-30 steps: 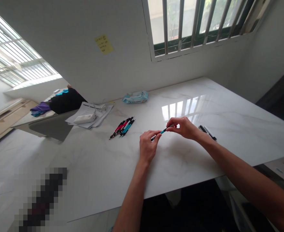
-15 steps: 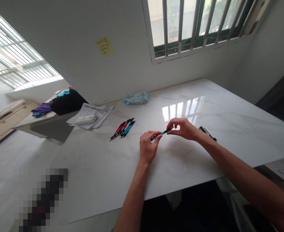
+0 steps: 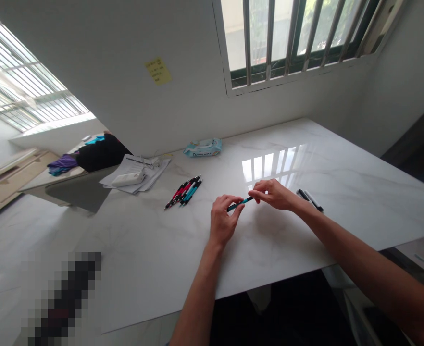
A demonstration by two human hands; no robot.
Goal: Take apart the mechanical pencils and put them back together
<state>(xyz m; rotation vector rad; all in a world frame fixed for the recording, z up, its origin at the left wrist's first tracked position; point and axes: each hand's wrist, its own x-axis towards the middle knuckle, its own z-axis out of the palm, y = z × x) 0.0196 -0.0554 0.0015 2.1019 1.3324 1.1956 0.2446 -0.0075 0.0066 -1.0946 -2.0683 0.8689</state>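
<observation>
A black and teal pen is held slantwise above the white marbled table. My left hand pinches its lower-left part between thumb and fingers. Around the pen's upper-right end, the fingers of my right hand are closed, so that tip is hidden. To the left lies a loose bunch of pens, some red and black, some teal and black. Just beyond my right wrist, a few black and white pens or markers rest on the tabletop.
A blue packet of wipes lies near the wall. Papers with a white device on top sit at the far left. A yellow sticky note is on the wall beside the barred window.
My right hand's fingers have closed over the pen's upper end, where its tip showed before. My left hand has shifted very slightly to the right.
</observation>
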